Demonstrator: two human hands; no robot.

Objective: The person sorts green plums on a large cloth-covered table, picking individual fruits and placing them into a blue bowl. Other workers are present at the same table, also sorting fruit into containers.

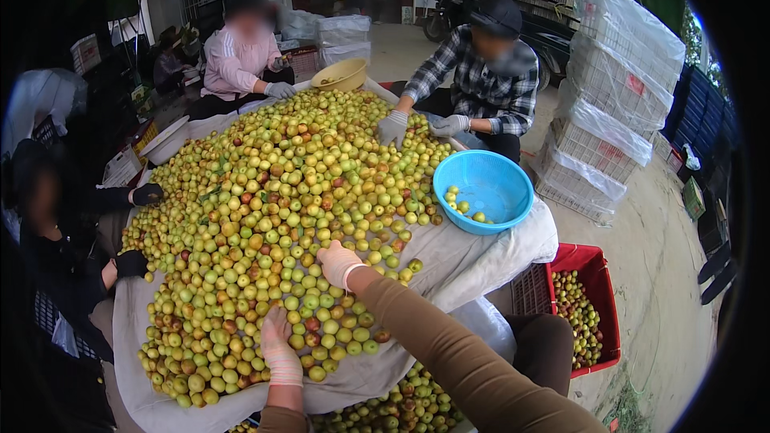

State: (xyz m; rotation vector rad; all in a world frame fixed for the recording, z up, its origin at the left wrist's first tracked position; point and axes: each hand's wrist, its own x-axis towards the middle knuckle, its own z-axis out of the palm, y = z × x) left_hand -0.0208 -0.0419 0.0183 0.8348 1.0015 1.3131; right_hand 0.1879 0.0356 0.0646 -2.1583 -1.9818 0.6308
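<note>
A large heap of small yellow-green and reddish fruits, which look like jujubes (258, 192), lies on a pale cloth (463, 258) over a raised surface. My left hand (278, 343), in a pale fabric glove, rests among the fruits near the close edge of the heap. Farther off and to its right, my right hand (338, 263), gloved likewise, touches the fruits at the heap's right side. The fingertips of both hands are partly hidden, so whether either holds a fruit cannot be told. A blue plastic colander (483, 192) with several fruits inside stands at the right.
Co-workers sit around the heap, their gloved hands on or near it at the left, far side and upper right. A yellow bowl (341, 75) and a white basin (165, 141) stand at its rim. A red-lined crate (613, 313) of fruits and stacked plastic-wrapped crates (619, 96) are at right.
</note>
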